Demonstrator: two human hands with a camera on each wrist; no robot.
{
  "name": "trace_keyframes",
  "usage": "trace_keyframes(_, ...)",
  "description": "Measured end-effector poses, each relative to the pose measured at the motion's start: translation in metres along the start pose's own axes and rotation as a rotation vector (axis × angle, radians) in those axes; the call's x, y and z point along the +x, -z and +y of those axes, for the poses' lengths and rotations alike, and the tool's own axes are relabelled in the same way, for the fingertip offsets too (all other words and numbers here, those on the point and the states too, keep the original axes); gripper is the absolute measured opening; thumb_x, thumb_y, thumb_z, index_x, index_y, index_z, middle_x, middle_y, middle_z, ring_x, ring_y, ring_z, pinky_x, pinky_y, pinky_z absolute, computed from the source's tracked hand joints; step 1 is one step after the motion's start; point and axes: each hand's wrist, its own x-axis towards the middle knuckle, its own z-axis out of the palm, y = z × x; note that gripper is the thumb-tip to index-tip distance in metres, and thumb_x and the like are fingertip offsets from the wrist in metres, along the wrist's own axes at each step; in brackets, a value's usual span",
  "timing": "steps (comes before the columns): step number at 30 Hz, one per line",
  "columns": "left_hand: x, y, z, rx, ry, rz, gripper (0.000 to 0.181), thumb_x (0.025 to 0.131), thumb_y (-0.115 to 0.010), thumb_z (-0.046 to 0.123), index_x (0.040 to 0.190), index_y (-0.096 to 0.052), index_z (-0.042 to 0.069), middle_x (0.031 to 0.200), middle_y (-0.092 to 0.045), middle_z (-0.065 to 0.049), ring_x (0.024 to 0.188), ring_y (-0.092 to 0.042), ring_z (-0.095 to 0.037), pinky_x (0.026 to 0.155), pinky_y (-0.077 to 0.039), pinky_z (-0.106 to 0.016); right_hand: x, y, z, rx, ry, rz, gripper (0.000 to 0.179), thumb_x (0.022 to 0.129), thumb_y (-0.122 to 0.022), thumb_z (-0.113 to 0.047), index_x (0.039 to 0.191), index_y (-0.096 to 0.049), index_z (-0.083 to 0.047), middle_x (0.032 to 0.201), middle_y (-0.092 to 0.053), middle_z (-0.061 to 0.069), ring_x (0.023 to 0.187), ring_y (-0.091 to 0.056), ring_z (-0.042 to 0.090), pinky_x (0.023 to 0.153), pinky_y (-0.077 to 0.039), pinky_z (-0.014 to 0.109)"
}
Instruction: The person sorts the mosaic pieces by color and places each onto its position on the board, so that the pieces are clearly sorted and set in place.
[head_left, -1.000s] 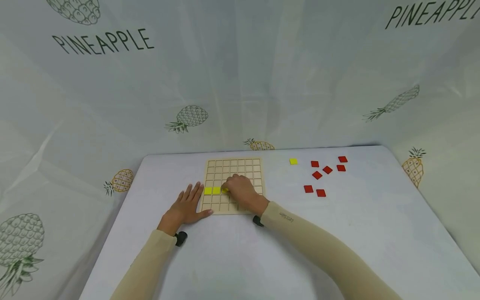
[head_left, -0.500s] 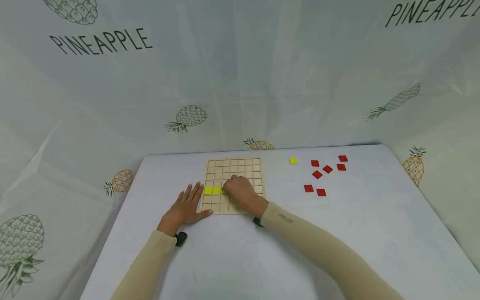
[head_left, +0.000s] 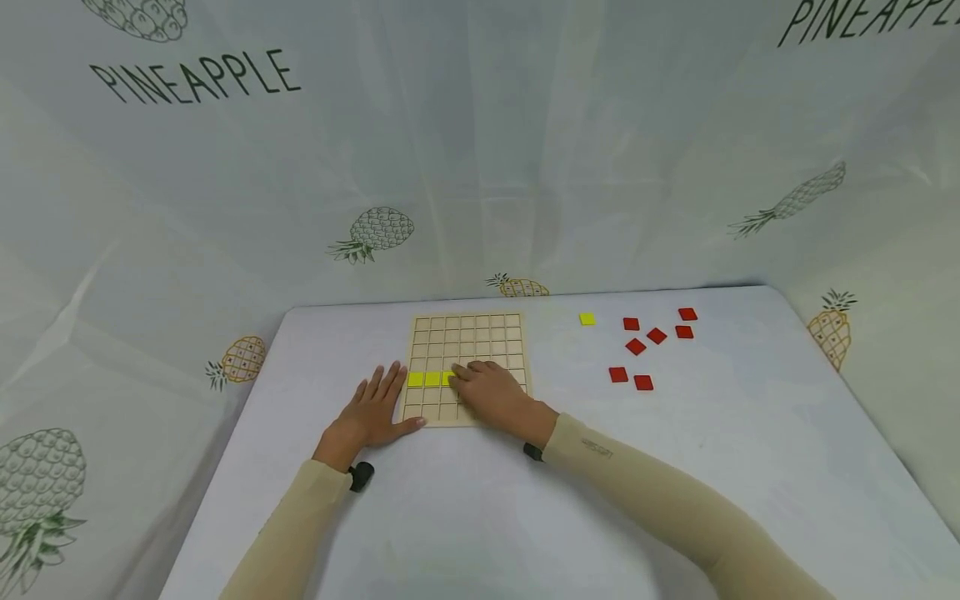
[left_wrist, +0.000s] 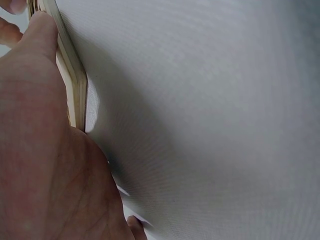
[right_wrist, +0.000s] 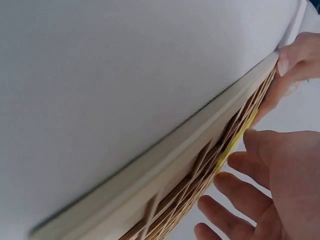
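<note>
A light wooden grid board (head_left: 467,327) lies on the white table. Three yellow square tiles (head_left: 423,379) sit side by side in one row from its left edge. My left hand (head_left: 367,414) is spread flat at the board's left side, its fingers at the edge and its thumb along the front corner; the left wrist view shows it against the board's side (left_wrist: 75,95). Over the board is my right hand (head_left: 497,396), fingertips by the third tile. The right wrist view shows its fingers (right_wrist: 240,195) loosely bent and apart, nothing pinched, beside the yellow strip of tiles (right_wrist: 232,150).
Right of the board a single yellow tile (head_left: 587,319) lies near the table's back edge. Several red square tiles (head_left: 636,347) are scattered farther right. A pineapple-print cloth (head_left: 510,167) hangs behind the table (head_left: 480,517).
My right hand has let go of the third yellow tile, which now lies in the row, and has drawn slightly right and toward me, fingers loosened. My left hand has stayed in place.
</note>
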Motion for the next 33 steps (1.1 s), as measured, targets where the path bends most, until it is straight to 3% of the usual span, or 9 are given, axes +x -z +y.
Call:
trace_keyframes(5, 0.001, 0.000, 0.001, -0.003, -0.001, 0.000, 0.110, 0.098, -0.062, 0.064, 0.169, -0.007, -0.001, 0.177, 0.000, -0.020, 0.162, 0.002, -0.045, 0.130, -0.007, -0.063, -0.014, 0.002, 0.020, 0.071, 0.008, 0.108, 0.034, 0.107, -0.065, -0.023, 0.139, -0.068, -0.014, 0.151, -0.061, 0.010, 0.135, -0.061, 0.030, 0.114, -0.048, 0.046)
trace_keyframes(11, -0.002, 0.006, 0.005, -0.019, -0.006, 0.010, 0.108, 0.099, -0.063, 0.060, 0.168, -0.007, -0.001, 0.177, 0.000, -0.021, 0.162, 0.003, -0.045, 0.130, -0.005, -0.063, -0.034, 0.006, 0.053, 0.048, -0.031, 0.194, 0.038, 0.103, -0.071, -0.026, 0.138, -0.069, -0.011, 0.148, -0.064, 0.012, 0.131, -0.064, 0.031, 0.110, -0.051, 0.048)
trace_keyframes(18, -0.006, 0.015, 0.013, -0.016, -0.005, -0.022, 0.108, 0.100, -0.058, 0.065, 0.169, -0.006, -0.001, 0.177, 0.001, -0.020, 0.163, 0.005, -0.044, 0.130, -0.003, -0.061, -0.054, 0.009, 0.095, 0.040, -0.155, 0.176, 0.047, 0.101, -0.075, -0.027, 0.143, -0.067, -0.008, 0.150, -0.062, 0.013, 0.133, -0.063, 0.033, 0.111, -0.051, 0.050)
trace_keyframes(26, -0.001, 0.005, 0.006, -0.003, -0.001, 0.011, 0.107, 0.100, -0.063, 0.060, 0.169, -0.007, 0.000, 0.177, -0.001, -0.020, 0.162, 0.002, -0.045, 0.130, -0.006, -0.063, -0.074, 0.015, 0.138, 0.044, -0.265, 0.144, 0.049, 0.099, -0.076, -0.018, 0.144, -0.065, -0.003, 0.150, -0.061, 0.019, 0.135, -0.061, 0.039, 0.111, -0.050, 0.056)
trace_keyframes(33, -0.001, 0.002, 0.003, -0.012, 0.010, 0.000, 0.109, 0.099, -0.063, 0.062, 0.169, -0.006, 0.000, 0.177, 0.000, -0.020, 0.163, 0.003, -0.044, 0.130, -0.005, -0.062, -0.078, 0.006, 0.171, 0.047, -0.322, 0.118, 0.050, 0.100, -0.075, -0.016, 0.146, -0.062, 0.000, 0.149, -0.060, 0.022, 0.134, -0.061, 0.042, 0.110, -0.050, 0.059)
